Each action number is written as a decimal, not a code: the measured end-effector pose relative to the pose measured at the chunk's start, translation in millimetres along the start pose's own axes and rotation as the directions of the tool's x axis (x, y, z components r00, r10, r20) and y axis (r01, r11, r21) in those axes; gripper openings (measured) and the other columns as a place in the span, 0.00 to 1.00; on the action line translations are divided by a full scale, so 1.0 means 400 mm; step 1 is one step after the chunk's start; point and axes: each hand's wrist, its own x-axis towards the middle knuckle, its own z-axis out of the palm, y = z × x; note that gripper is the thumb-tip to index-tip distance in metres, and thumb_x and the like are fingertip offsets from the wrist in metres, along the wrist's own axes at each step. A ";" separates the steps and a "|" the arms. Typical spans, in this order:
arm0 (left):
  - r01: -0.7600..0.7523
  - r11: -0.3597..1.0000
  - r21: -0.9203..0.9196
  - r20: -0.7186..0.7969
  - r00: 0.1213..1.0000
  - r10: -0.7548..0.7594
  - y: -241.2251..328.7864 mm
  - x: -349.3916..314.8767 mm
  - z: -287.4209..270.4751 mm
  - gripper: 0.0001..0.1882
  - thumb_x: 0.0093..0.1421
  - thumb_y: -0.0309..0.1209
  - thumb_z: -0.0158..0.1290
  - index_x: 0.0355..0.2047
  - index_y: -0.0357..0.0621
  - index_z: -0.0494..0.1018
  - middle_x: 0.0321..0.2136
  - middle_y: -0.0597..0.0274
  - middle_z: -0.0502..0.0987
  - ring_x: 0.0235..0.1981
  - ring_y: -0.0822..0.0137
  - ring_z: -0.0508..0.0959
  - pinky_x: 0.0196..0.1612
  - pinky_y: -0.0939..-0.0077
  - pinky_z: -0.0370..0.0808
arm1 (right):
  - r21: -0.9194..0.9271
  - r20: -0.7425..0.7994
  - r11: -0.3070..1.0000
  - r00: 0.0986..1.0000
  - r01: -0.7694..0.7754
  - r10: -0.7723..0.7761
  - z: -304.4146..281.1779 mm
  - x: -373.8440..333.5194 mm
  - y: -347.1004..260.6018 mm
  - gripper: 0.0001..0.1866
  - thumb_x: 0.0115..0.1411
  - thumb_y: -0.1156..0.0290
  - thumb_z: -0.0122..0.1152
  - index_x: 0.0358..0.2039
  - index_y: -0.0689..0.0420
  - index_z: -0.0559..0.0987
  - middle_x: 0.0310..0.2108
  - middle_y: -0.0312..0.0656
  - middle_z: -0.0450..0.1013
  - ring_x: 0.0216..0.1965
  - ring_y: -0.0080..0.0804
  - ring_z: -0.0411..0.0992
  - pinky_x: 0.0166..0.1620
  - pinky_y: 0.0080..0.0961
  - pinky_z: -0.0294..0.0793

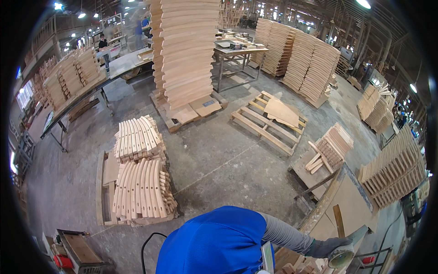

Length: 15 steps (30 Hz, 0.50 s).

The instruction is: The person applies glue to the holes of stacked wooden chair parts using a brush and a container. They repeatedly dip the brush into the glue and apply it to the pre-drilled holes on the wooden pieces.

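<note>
My left arm, in a grey sleeve, reaches out to the lower right from my blue shirt (214,242). On my left hand (321,248) is a dark grey glove. Its fingers lie closed over a pale, elongated piece with a rounded, greenish end (341,259), whose kind I cannot make out. Just beyond the hand, a narrow brown wooden strip (338,220) stands up near the worktable (349,208). Wooden pieces (306,265) lie below the hand, cut off by the lower edge. My right hand is out of sight.
Curved, drilled wooden slats (140,187) are piled on a pallet at left. A tall wooden stack (189,55) stands ahead. A slatted pallet (267,121) bears cardboard, and a low stack (335,144) sits beside the worktable. A box (82,249) stands lower left.
</note>
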 end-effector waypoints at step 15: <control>-0.088 0.981 -0.174 -0.058 0.995 0.079 -0.012 0.030 0.001 0.18 0.63 0.46 0.47 0.35 0.44 0.72 0.28 0.64 0.77 0.26 0.71 0.77 0.31 0.76 0.76 | 0.024 -0.003 1.000 1.000 0.011 -0.011 0.010 -0.001 0.009 0.34 0.55 0.58 0.56 0.56 0.67 0.61 0.59 0.56 0.56 0.62 0.55 0.48 0.65 0.44 0.45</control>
